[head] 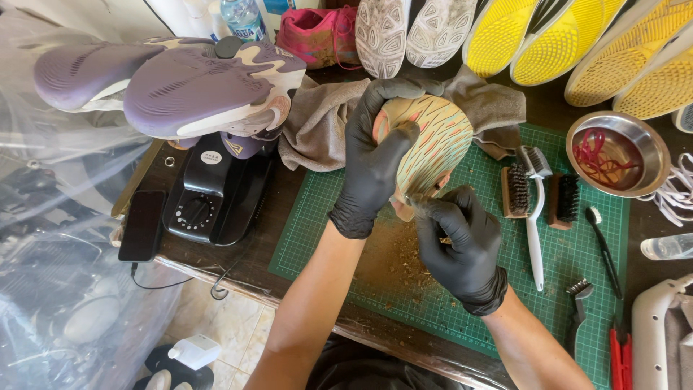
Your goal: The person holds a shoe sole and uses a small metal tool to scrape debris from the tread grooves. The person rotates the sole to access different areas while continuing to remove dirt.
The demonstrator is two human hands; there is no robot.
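Brown dirt crumbs (393, 263) lie loosened on the green cutting mat (592, 238). Above them, the black-gloved right hand (462, 242) pinches what appears a small pick; the black-gloved left hand (375, 162) grips the upturned peach-and-green shoe sole (437, 141), grooves partly cleaned

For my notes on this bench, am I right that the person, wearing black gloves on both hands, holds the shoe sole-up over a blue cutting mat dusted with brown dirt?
Not quite: the gridded cutting mat is green, not blue, as the head view shows. The rest stands: the black-gloved left hand and right hand hold the pale ribbed-soled shoe sole-up over it, brown dirt below.
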